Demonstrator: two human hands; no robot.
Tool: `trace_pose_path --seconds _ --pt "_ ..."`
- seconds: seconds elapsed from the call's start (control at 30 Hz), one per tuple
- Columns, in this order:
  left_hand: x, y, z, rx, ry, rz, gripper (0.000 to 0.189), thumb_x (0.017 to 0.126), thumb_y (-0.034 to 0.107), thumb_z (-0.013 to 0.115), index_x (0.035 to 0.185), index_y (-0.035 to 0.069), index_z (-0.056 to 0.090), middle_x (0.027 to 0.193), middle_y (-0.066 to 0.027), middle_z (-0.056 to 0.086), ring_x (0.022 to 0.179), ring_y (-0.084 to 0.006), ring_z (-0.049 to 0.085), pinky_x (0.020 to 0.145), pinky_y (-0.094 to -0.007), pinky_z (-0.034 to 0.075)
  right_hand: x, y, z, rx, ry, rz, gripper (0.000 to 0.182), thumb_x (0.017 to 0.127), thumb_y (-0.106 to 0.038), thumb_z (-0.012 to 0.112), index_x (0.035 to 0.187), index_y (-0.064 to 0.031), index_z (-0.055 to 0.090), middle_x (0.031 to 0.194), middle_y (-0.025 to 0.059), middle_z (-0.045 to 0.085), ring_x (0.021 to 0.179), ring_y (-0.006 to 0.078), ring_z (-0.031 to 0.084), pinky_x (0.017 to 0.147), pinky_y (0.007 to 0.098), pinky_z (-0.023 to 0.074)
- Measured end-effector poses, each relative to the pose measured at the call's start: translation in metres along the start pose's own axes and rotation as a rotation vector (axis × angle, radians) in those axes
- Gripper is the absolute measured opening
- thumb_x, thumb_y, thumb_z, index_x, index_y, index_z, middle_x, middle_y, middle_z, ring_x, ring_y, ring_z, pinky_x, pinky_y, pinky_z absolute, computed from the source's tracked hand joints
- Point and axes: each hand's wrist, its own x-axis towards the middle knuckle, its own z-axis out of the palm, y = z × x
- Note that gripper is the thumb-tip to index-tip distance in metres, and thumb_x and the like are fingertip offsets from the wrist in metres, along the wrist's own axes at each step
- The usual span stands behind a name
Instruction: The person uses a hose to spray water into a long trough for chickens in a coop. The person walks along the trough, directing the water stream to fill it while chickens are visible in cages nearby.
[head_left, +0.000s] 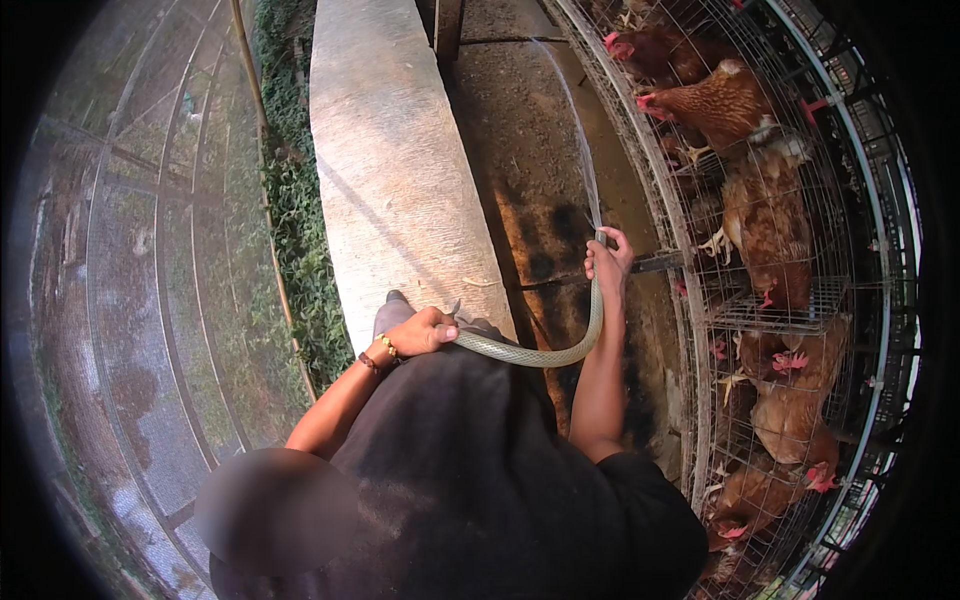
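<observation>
A braided hose (544, 358) hangs in a curve between my two hands, in front of my dark shirt. My right hand (611, 259) grips its end, which points away from me. A thin stream of water (583, 150) leaves that end and runs forward over the wet, dirty ground (517, 150) beneath the cages. With beads at its wrist, my left hand (427, 331) is closed around the hose further back, near my waist. A small dark pointed piece sticks up beside the left fingers; what it is, I cannot tell.
Brown hens (720, 105) stand in wire cages (825, 289) along the right side. A pale, rough walkway (405, 165) runs ahead, with a boot tip (396, 296) on it. Green plants (300, 225) and mesh netting (142, 262) line the left. A dark bar crosses the ground near my right hand.
</observation>
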Motion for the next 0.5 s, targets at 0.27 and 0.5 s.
trace_pose_path --seconds 0.27,0.5 --pt "-0.002 0.006 0.000 -0.022 -0.011 0.008 0.061 0.078 0.056 0.050 0.070 -0.005 0.056 0.060 -0.0070 0.051 0.060 -0.0148 0.047 0.056 -0.0310 0.039 -0.001 0.000 0.000 -0.004 -0.024 -0.001 0.030 0.075 0.000 0.057 0.103 -0.0029 0.050 0.061 0.0064 0.052 0.042 0.0100 0.048 0.032 0.0239 0.0351" --pt "-0.006 0.011 0.001 -0.029 0.007 0.006 0.061 0.078 0.056 0.051 0.068 -0.004 0.056 0.057 -0.0061 0.050 0.058 -0.0143 0.046 0.055 -0.0314 0.038 -0.003 0.000 0.005 -0.034 -0.071 0.013 0.032 0.075 -0.003 0.059 0.105 -0.0054 0.049 0.063 0.0058 0.052 0.042 0.0100 0.047 0.033 0.0229 0.0344"
